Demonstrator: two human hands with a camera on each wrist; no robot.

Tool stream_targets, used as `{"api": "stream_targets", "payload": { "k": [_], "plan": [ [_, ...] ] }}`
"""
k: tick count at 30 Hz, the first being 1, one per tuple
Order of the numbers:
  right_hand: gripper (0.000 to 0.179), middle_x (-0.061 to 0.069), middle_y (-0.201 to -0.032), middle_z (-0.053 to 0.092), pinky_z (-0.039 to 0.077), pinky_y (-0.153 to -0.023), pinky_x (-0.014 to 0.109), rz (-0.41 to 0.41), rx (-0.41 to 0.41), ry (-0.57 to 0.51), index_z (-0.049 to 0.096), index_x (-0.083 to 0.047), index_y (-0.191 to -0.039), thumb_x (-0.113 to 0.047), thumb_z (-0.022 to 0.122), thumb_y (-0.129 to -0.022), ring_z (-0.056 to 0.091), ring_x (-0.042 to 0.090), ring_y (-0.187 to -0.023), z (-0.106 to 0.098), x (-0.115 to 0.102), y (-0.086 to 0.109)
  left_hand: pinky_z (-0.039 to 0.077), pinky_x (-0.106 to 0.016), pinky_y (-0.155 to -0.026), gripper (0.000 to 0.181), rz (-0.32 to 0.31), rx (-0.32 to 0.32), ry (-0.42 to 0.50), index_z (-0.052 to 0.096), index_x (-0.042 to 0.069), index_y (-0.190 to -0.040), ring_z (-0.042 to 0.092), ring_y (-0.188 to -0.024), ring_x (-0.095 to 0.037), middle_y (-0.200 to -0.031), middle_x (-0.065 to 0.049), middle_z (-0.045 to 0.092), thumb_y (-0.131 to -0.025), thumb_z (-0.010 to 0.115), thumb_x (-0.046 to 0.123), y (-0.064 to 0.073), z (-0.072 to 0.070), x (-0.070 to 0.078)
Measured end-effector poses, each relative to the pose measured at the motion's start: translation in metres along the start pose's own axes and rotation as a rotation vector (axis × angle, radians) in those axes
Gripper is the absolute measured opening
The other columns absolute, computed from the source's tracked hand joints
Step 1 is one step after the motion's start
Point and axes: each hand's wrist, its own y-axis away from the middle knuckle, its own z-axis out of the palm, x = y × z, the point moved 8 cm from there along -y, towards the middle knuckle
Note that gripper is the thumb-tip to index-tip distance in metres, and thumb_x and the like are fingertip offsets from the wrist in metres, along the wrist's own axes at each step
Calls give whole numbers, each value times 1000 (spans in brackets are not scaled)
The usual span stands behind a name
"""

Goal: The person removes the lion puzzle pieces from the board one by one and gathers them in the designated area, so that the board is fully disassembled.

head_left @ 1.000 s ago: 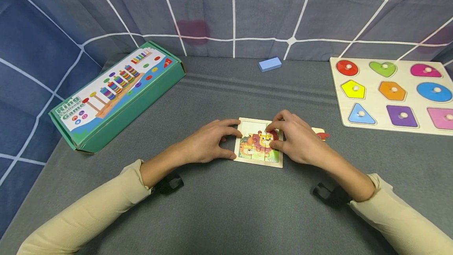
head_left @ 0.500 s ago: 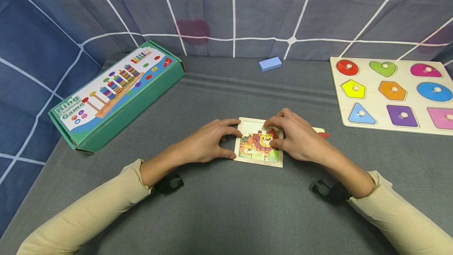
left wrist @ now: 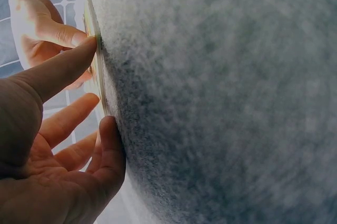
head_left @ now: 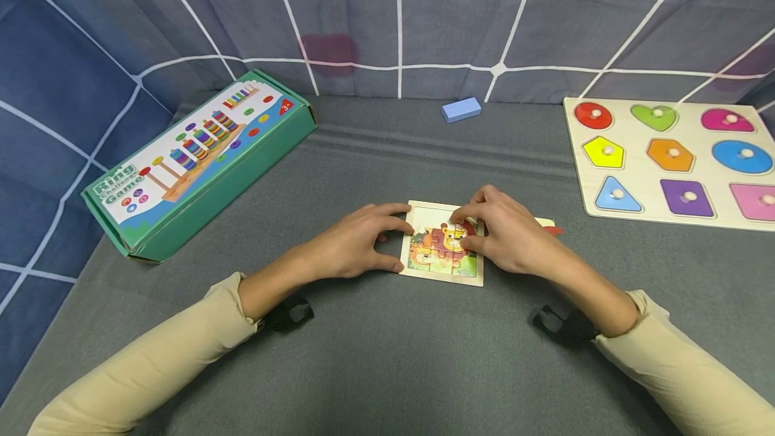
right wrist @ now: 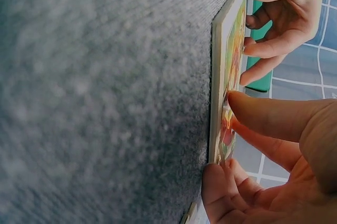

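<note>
The right hand (head_left: 508,237), thumb and fingers bent, pinches a red piece (head_left: 469,227) at the one-to-three-o'clock side of the framed animal puzzle (head_left: 442,277), which lies flat mid-table; the left hand (head_left: 362,242), fingers loosely spread, touches its nine-o'clock edge. A loose piece (head_left: 549,225) lies at three o'clock. Farther out are the shape board (head_left: 642,153) toward two, blue block (head_left: 461,110) near twelve and green box (head_left: 233,177) toward ten.
</note>
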Motion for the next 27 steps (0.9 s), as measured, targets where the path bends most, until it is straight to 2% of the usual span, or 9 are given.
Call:
{"api": "stream_targets", "payload": {
  "k": [18, 21, 27],
  "plan": [
    [18, 6, -99, 57, 38, -69, 38, -13, 37, -6, 70, -13, -95, -5, 78, -81, 48, 21, -84, -1, 1, -4, 43, -37, -89, 50, -11, 0, -10, 66, 12, -127, 53, -101, -17, -151, -7, 42, -81, 83, 25, 0, 0, 0],
    [20, 6, -99, 59, 39, -69, 38, -16, 41, -3, 72, -12, -100, -4, 77, -82, 49, 20, -83, -2, 0, -3, 43, -37, -89, 50, -16, -2, -11, 66, 13, -127, 53, -102, -17, -151, -7, 42, -81, 83, 26, 0, 0, 0],
    [37, 3, -94, 61, 39, -68, 37, 5, 75, 10, 70, -7, -117, -8, 77, -82, 52, 19, -80, -8, -1, 0, 43, -37, -89, 51, -24, -2, -11, 66, 13, -127, 52, -102, -17, -152, -6, 41, -81, 83, 26, 0, 1, -1]
  ]
}}
